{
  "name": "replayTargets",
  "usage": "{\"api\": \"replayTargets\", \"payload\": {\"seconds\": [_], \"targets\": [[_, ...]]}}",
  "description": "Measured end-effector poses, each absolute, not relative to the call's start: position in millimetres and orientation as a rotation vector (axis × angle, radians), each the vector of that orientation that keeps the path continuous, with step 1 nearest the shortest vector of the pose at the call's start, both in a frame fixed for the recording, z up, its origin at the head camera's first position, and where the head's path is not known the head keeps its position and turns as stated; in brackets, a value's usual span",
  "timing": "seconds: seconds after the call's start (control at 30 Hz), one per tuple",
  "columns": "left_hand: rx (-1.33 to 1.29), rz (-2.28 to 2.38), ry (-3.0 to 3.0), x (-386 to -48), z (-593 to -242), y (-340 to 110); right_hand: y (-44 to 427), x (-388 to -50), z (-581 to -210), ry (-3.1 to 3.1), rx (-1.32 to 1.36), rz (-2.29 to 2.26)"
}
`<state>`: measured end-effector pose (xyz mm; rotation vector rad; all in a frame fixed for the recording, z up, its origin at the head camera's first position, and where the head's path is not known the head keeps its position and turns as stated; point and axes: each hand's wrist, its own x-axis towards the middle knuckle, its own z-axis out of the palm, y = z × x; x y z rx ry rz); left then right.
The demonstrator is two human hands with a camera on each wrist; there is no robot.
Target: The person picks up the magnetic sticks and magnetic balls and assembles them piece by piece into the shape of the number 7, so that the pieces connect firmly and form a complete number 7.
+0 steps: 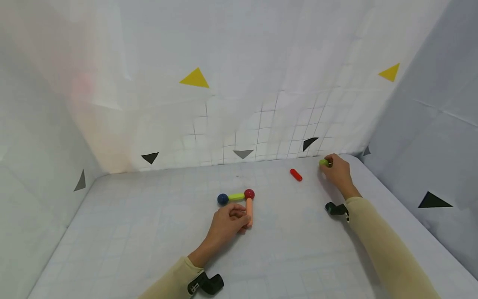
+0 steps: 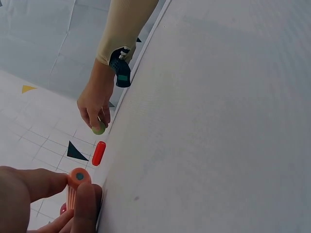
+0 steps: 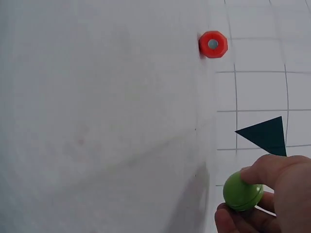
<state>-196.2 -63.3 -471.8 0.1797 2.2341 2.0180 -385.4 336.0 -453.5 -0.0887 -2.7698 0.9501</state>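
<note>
My left hand (image 1: 228, 220) pinches an orange rod (image 1: 249, 212) between thumb and fingers; a round grey-green spot shows on its end in the left wrist view. The rod's far end meets a dark red ball (image 1: 249, 194). From that ball a yellow-green rod (image 1: 236, 197) runs left to a dark blue ball (image 1: 222, 199). Over at the table's back right, my right hand (image 1: 339, 172) holds a green ball (image 3: 241, 191) between thumb and fingers. A short red rod (image 1: 296, 175) lies on the table to the left of that hand.
The white table (image 1: 149, 241) meets a white back wall (image 1: 157, 116) with grid lines and yellow, black and grey triangles. A grey side wall (image 1: 440, 149) rises along the right edge, and a pale wall (image 1: 33, 158) stands at the left. Each wrist wears a black camera.
</note>
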Motion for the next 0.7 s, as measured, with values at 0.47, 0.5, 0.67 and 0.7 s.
{"api": "replayTargets", "payload": {"seconds": [0.47, 0.5, 0.67, 0.7], "targets": [[0.168, 2.009, 2.246, -196, -472, -63, 314, -361, -448, -2.624, 0.004, 1.008], [0.168, 2.009, 2.244, -196, -472, -63, 313, -359, -447, -2.618, 0.005, 1.012], [0.176, 2.018, 2.234, -195, -472, -63, 302, -347, -446, -2.589, 0.018, 1.026], [0.179, 2.021, 2.232, -195, -472, -64, 299, -344, -445, -2.583, 0.028, 1.031]]}}
